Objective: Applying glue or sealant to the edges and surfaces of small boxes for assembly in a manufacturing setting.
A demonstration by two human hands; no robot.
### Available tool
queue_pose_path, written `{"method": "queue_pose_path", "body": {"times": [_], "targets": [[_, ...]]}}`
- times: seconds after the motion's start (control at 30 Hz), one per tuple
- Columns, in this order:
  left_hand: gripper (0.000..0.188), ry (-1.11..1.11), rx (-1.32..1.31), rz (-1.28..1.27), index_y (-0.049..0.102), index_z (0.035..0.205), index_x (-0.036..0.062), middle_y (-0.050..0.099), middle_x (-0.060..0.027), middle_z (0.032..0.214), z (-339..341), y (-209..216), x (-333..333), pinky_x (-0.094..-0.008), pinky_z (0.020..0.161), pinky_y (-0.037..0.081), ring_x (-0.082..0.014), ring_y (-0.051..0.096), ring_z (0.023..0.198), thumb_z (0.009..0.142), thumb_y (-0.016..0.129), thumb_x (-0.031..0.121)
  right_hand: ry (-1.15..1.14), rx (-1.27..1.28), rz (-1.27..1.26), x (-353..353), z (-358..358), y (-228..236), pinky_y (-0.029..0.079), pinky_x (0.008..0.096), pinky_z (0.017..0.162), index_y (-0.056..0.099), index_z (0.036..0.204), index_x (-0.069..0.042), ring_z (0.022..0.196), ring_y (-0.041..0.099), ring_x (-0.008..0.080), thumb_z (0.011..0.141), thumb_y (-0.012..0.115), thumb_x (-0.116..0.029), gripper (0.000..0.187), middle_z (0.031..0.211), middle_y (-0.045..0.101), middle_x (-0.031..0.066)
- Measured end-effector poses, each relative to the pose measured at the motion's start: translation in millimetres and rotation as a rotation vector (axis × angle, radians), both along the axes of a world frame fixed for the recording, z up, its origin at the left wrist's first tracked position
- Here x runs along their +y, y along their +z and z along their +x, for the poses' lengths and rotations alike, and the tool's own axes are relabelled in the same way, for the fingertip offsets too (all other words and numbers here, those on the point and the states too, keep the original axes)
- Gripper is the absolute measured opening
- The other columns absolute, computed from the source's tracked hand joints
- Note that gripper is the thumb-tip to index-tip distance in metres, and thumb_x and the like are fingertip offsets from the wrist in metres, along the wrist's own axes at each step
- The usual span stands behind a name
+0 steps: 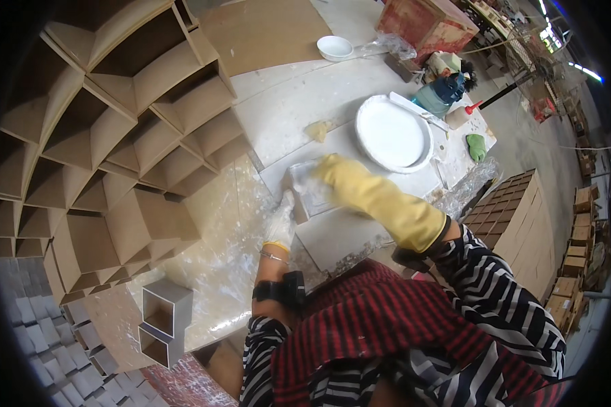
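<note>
A small cardboard box [312,203] with a wet whitish top lies on the worktable in front of me. My left hand [280,220], in a thin white glove with a yellow cuff, grips the box along its left side. My right hand [334,176], in a long yellow rubber glove, is on the top of the box. Motion smears its fingers, and I cannot make out whether anything is in them. Just beyond and to the right stands a round tub [364,139] full of white liquid, with a white-smeared flat stick [417,110] across its rim.
Stacked open brown boxes [159,217] rise on the left. Two small grey boxes [176,305] sit at the near left. A white bowl [335,47], yellow scrap [318,130], blue-green jug [434,97], red-tipped bottle [459,117] and green cloth [476,147] lie farther off.
</note>
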State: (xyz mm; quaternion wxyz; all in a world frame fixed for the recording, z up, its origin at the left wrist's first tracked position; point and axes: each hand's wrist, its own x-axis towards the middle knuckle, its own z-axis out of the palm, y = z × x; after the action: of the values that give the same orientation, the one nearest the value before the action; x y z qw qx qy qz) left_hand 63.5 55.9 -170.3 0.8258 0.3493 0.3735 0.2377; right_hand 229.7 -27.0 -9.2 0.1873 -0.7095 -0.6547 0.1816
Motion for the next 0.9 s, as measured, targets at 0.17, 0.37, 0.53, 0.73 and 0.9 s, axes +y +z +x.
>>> {"method": "queue_pose_path", "body": {"times": [0.17,0.37,0.53,0.73,0.9], "targets": [[0.051,0.015,-0.021,-0.030,0.051,0.129,-0.0012,0.059,-0.0023,0.112,1.8,1.6,-0.7,-0.0242,0.081,0.042,-0.0110,0.051,0.095,0.090,0.063,0.029,0.008,-0.303,-0.079,44.3,-1.9,1.5,0.047,0.0359,0.089,0.061,0.111,-0.013,0.098,0.060,0.0340,0.079,0.060,-0.015,0.032,0.103,0.063,0.0143],[0.053,0.061,-0.093,-0.008,0.050,0.129,-0.0017,0.059,-0.0043,0.114,2.3,13.6,-2.9,-0.0254,0.085,0.043,-0.0129,0.052,0.099,0.089,0.064,0.030,-0.324,-0.331,-0.349,22.9,29.0,14.8,0.049,0.0404,0.084,0.062,0.108,-0.008,0.098,0.061,0.0334,0.085,0.055,-0.024,0.028,0.103,0.063,0.0163],[0.049,0.037,-0.075,-0.035,0.052,0.127,-0.0029,0.059,-0.0053,0.113,7.1,20.1,-1.3,-0.0258,0.085,0.043,-0.0133,0.051,0.100,0.089,0.063,0.027,-0.266,-0.307,-0.410,22.0,25.5,52.2,0.047,0.0419,0.088,0.060,0.112,-0.005,0.101,0.060,0.0356,0.089,0.051,-0.025,0.032,0.112,0.061,0.0186],[0.051,0.011,-0.016,0.103,0.051,0.125,-0.0050,0.059,-0.0068,0.112,-0.8,-3.6,8.3,-0.0264,0.085,0.043,-0.0151,0.052,0.098,0.088,0.065,0.028,-0.500,-0.072,-0.526,19.0,23.8,37.9,0.049,0.0394,0.084,0.064,0.107,-0.007,0.101,0.061,0.0310,0.087,0.055,-0.020,0.025,0.113,0.061,0.0193],[0.059,-0.004,-0.041,-0.019,0.046,0.129,-0.0055,0.055,-0.0093,0.120,11.7,6.4,4.6,-0.0275,0.089,0.041,-0.0174,0.050,0.106,0.087,0.067,0.031,-0.482,-0.022,-0.332,-29.5,52.6,-17.3,0.051,0.0375,0.078,0.064,0.109,-0.012,0.096,0.062,0.0309,0.083,0.056,-0.019,0.027,0.109,0.063,0.0165]]}}
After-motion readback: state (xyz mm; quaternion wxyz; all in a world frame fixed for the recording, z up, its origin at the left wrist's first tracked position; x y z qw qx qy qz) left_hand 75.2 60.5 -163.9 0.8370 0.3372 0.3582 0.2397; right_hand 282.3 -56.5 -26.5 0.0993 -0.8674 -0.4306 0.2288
